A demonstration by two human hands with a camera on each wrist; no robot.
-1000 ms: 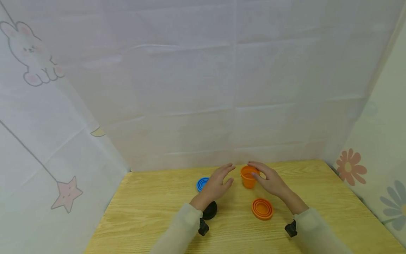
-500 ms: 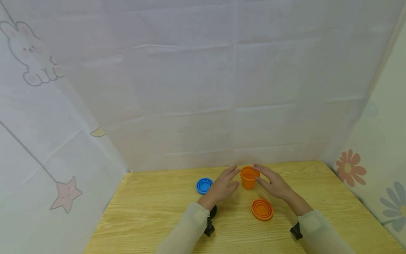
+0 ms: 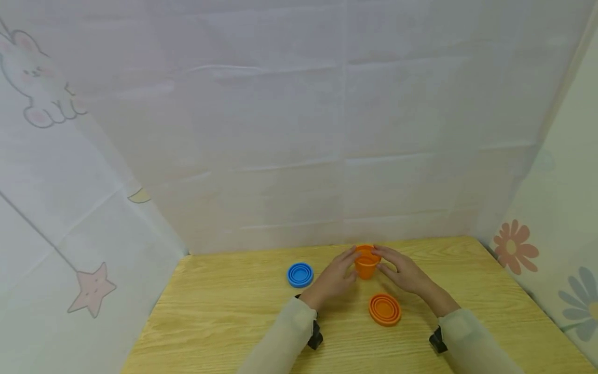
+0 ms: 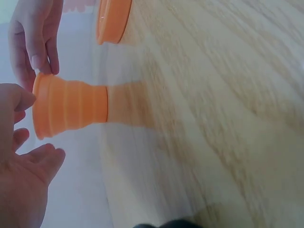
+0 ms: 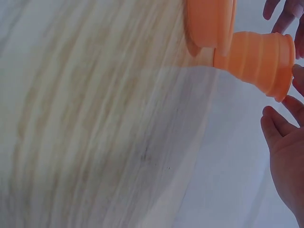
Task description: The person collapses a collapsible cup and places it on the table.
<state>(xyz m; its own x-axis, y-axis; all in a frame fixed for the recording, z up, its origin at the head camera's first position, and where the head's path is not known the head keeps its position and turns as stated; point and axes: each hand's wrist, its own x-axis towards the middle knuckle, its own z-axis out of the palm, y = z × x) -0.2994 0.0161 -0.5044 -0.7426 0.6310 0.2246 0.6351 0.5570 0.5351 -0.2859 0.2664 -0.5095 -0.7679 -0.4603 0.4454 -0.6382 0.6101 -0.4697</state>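
Note:
An orange collapsible cup (image 3: 366, 264), pulled out to full height, stands upright near the back of the wooden table. My left hand (image 3: 333, 275) reaches to its left side, fingers gently bent over the rim. In the left wrist view the left thumb (image 4: 52, 159) stands apart from the cup. From the right comes my right hand (image 3: 404, 270), its fingertips right at the rim. The right thumb (image 5: 271, 121) points toward the cup without closing on it. A flattened orange collapsible cup (image 3: 385, 309) lies in front, between the forearms.
A flattened blue collapsible cup (image 3: 300, 274) lies left of my left hand. A black round thing (image 3: 298, 296) is mostly hidden beneath the left wrist. Behind the table (image 3: 224, 306) rises a pale cloth wall (image 3: 280, 156).
My left hand has moved right, up to the tall orange cup's rim. The right hand has shifted slightly forward and right, staying beside the cup. The blue cup has come fully into sight.

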